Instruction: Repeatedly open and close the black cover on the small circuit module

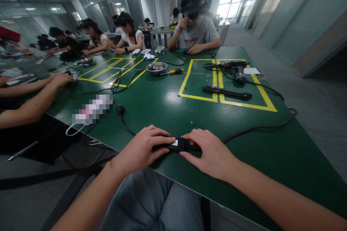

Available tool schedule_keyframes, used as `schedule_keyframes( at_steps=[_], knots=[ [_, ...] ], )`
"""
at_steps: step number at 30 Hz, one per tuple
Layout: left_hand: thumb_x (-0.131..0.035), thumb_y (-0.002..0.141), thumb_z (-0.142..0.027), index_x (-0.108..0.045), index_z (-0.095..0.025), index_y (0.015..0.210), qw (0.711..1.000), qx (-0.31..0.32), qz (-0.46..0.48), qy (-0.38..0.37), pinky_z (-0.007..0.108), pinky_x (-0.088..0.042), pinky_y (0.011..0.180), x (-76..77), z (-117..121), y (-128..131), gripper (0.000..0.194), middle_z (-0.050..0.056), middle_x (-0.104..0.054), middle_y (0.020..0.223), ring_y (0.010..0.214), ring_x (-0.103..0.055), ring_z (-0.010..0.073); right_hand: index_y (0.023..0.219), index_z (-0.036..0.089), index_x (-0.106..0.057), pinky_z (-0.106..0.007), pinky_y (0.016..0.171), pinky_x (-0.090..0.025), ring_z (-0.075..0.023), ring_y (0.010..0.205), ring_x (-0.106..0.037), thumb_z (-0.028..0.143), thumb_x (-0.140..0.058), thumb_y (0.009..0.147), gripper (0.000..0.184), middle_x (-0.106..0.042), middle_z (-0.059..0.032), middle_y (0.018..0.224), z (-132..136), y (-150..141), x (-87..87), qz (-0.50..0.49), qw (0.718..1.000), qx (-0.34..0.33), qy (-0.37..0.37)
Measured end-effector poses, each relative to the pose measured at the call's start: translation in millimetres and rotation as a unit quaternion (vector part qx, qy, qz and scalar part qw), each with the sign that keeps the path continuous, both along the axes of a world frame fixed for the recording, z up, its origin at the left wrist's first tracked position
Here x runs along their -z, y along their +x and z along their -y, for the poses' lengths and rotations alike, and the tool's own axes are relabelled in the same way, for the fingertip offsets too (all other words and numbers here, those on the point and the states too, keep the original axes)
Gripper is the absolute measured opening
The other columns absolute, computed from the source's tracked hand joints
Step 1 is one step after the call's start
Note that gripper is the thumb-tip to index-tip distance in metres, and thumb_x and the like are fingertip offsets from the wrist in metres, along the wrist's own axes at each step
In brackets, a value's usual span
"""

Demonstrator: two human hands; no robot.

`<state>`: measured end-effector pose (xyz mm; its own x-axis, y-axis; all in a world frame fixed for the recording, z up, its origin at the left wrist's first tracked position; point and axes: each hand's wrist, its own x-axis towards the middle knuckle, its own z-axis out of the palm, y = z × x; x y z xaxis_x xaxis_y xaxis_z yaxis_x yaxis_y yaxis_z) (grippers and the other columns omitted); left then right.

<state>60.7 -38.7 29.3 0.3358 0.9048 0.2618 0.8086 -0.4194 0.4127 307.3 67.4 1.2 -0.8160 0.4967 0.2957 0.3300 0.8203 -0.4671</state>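
Note:
Both hands are on a black, bar-shaped device (pixel 181 145) with a small white label, low over the table's near edge. My left hand (pixel 151 143) is wrapped round its left part, a fingertip beside the label. My right hand (pixel 207 151) grips the right part between thumb and fingers. Much of the device is hidden under the hands, so its exact kind is unclear. A black cord with a plug (pixel 120 109) comes out beyond my left hand. Another length of black cord (pixel 260 127) runs off to the right from behind my right hand.
Yellow tape marks the green table (pixel 168 115). A black bar-shaped part (pixel 227 92) lies inside a taped box, near a corded device (pixel 240 75). Farther off are a metal bowl (pixel 156 68) and a screwdriver (pixel 176 71). A power strip (pixel 93 109) and a co-worker's arms (pixel 35 103) are at left.

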Motion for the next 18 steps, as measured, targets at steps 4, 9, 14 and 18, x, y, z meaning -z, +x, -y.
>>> schedule_keyframes(
  at_steps=[4, 9, 14, 18],
  knots=[
    [-0.072, 0.105, -0.025, -0.079, -0.029, 0.135, 1.0, -0.009, -0.021, 0.014, 0.042, -0.059, 0.096, 1.1, 0.6, 1.3, 0.03, 0.01, -0.08, 0.127, 0.108, -0.071, 0.0255, 0.114, 0.023, -0.073, -0.039, 0.077, -0.049, -0.0257, 0.089, -0.069, 0.021, -0.083, 0.09, 0.025, -0.074, -0.0042, 0.096, -0.3, -0.5, 0.3, 0.0, 1.0, 0.0, 0.0],
    [-0.072, 0.106, -0.026, -0.079, -0.028, 0.134, 1.0, -0.005, 0.03, -0.007, 0.042, -0.058, 0.102, 1.7, 1.5, -0.4, 0.029, 0.01, -0.08, 0.13, 0.112, -0.072, 0.025, 0.113, 0.022, -0.071, -0.039, 0.077, -0.048, -0.0258, 0.087, -0.067, 0.021, -0.082, 0.091, 0.025, -0.071, -0.0038, 0.093, 1.5, -1.4, -0.1, 0.005, 1.0, 0.002, 0.0],
    [-0.07, 0.106, -0.03, -0.079, -0.027, 0.132, 0.989, -0.041, 0.134, -0.051, 0.038, -0.06, 0.098, -1.3, -4.8, -5.2, 0.028, 0.008, -0.082, 0.124, 0.111, -0.075, 0.0245, 0.109, 0.023, -0.06, -0.036, 0.071, -0.046, -0.0236, 0.079, -0.063, 0.029, -0.086, 0.086, 0.035, -0.066, -0.0014, 0.089, 4.4, -0.5, -1.5, 0.016, 0.998, 0.054, -0.032],
    [-0.075, 0.099, -0.023, -0.077, -0.023, 0.128, 0.984, -0.138, 0.112, -0.02, 0.04, -0.06, 0.095, 1.9, -22.8, -3.9, 0.03, 0.008, -0.082, 0.115, 0.104, -0.074, 0.0262, 0.095, 0.025, -0.052, -0.035, 0.067, -0.043, -0.0238, 0.078, -0.062, 0.031, -0.084, 0.087, 0.034, -0.065, -0.0019, 0.086, 4.8, -0.5, -2.3, 0.027, 0.996, 0.071, -0.041]
  ],
)
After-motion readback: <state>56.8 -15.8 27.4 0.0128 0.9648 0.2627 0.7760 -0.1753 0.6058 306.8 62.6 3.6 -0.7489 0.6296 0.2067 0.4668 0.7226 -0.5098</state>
